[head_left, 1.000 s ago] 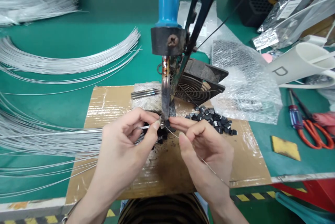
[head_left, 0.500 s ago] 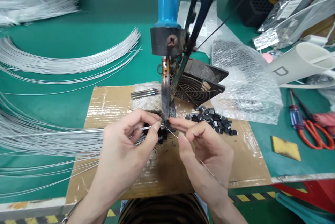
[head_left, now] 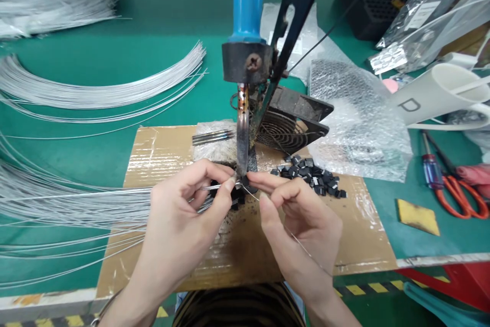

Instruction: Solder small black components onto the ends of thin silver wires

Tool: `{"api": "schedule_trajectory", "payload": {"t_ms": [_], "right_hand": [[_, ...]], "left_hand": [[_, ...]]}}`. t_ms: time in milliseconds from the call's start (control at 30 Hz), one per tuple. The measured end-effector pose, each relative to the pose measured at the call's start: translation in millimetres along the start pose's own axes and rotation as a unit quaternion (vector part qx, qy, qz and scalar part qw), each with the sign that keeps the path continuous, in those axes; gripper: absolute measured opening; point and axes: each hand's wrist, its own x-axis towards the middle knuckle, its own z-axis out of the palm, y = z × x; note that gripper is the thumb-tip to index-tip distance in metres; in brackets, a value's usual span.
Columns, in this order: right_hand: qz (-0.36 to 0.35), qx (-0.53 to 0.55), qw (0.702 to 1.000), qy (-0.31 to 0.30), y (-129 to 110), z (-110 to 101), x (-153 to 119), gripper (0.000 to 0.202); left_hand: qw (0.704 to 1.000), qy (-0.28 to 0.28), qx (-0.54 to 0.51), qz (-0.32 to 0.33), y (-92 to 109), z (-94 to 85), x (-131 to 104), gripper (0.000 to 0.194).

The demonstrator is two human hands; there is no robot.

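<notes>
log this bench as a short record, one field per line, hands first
left hand: pinching a cable
right hand: holding a thin wire
tool: blue-handled iron, tip down between the hands
wire touching tip: too small to tell
parts: black pieces piled on cardboard
stock: cable bundle on the green table, picture left
behind right hand: fan
picture right: mug, screwdriver, scissors, yellow sponge

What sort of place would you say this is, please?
Probably a factory soldering workstation: a clamped soldering iron, bundled pale wires and a pile of small black parts all suggest it.
</notes>
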Motion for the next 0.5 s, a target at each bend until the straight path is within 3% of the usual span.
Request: {"api": "schedule_trajectory", "payload": {"t_ms": [500], "right_hand": [[-0.019,0.011,1.0,0.007,7.4,0.6,-3.9,0.022]], "left_hand": [[1.0,0.0,0.005,0.021,-3.0,0.5,0.7,0.011]]}}
